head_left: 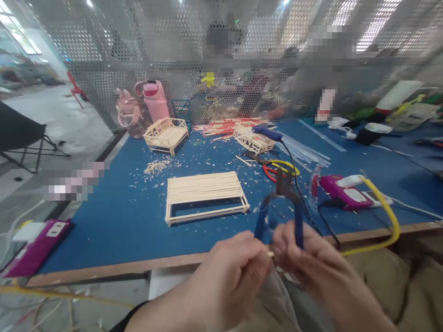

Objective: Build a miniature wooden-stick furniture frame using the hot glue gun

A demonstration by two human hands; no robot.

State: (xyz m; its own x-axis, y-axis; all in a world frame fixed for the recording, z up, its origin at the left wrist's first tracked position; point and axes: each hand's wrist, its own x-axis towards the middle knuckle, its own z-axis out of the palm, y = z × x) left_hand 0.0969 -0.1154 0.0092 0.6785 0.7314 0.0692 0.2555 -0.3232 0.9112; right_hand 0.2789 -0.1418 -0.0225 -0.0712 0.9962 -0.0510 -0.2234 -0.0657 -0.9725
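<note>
My left hand (238, 272) is closed in a pinch at the table's front edge. A short pale end of a thin wooden stick (270, 254) pokes out of its fingers; the rest is hidden in the hand. My right hand (311, 263) is wrapped round blue-handled pliers (298, 221), whose dark jaws point up and away from me. The handles stand spread apart, just right of my left hand. Beyond my hands, to the left, a small frame of glued wooden sticks (204, 186) lies on the blue table. Its back part is covered with sticks and its front strip is open.
A stick-built miniature bench (168, 136) and another stick frame (254, 137) stand farther back. Nearby are red-tipped sticks (221, 127), a blue glue gun (268, 133), scissors (282, 168), clear glue sticks (304, 150) and a purple power strip (346, 191). A perforated metal screen (138, 55) rises behind.
</note>
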